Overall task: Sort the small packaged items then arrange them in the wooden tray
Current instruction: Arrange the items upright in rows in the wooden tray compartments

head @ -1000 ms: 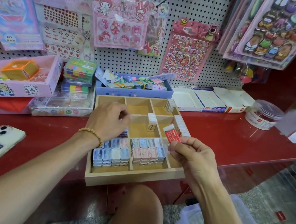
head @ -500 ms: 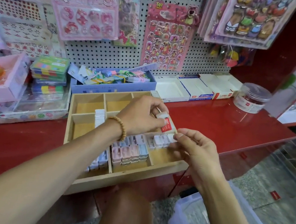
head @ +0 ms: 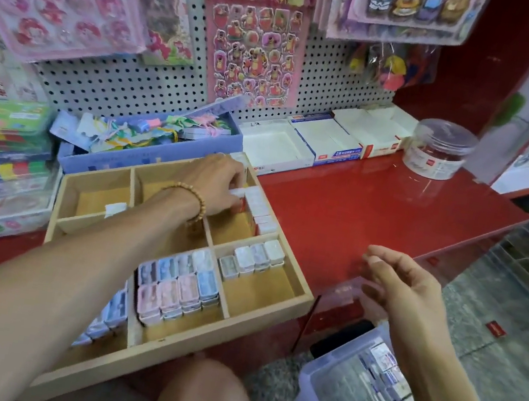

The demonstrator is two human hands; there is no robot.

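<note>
- At 6 o'clock, nearest the camera, a bare knee [head: 208, 396] shows below the shelf edge.
- At 4 o'clock a clear plastic bin [head: 322, 393] sits on the floor, holding small packaged items too blurred to tell apart.
- Above it, at 3 o'clock, the right hand [head: 404, 292] hovers over the red shelf [head: 375, 211], just right of the tray, its fingers loosely curled and holding nothing.
- The wooden tray [head: 304, 302] lies at the centre, overhanging the shelf's front edge and split into compartments.
- Its near middle compartment holds pastel packets [head: 179, 282] in pink and blue, packed in rows; the near right compartment holds a single row of pale packets [head: 254, 258] along its far wall.
- One white packet [head: 115, 209] lies in the far left compartment.
- At 12 o'clock of the tray, the left hand [head: 220, 183], with a beaded bracelet [head: 192, 197] on its wrist, reaches into the far right compartment, its fingertips pinching a red-and-white eraser [head: 243, 197] against a row of like erasers [head: 262, 215] along the right wall.
- Beyond, at 11 o'clock, stands a blue box [head: 145, 155] of mixed trinkets; at 1 o'clock stand white cartons [head: 321, 140] and a clear round tub [head: 441, 148].
- Furthest off, a pegboard [head: 318, 70] carries sticker sheets.
</note>
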